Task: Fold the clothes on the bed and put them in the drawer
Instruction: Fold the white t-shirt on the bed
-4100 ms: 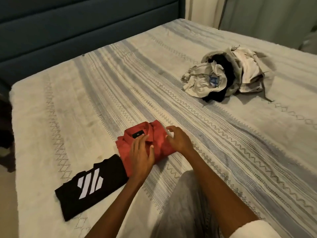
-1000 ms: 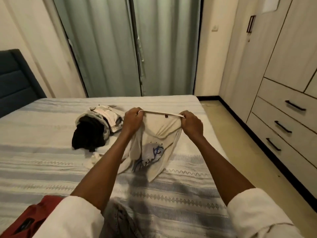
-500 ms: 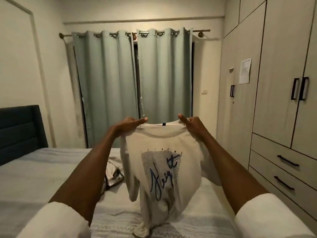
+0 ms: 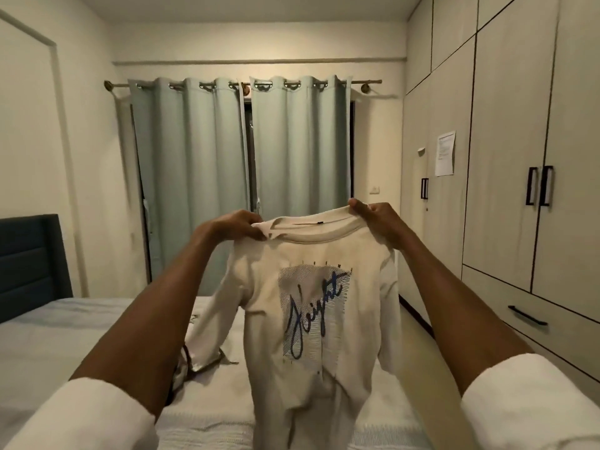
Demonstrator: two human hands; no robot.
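So that it hangs flat for folding, the cream T-shirt (image 4: 311,319) is held up above the bed (image 4: 48,345); each collar side is pinched by left hand (image 4: 235,227) and right hand (image 4: 373,216); drawer (image 4: 532,323) right of bed is closed.

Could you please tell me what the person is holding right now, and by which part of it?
Both hands hold a cream T-shirt up in the air: the left hand and right hand each pinch the neckline, one at either side of the collar.
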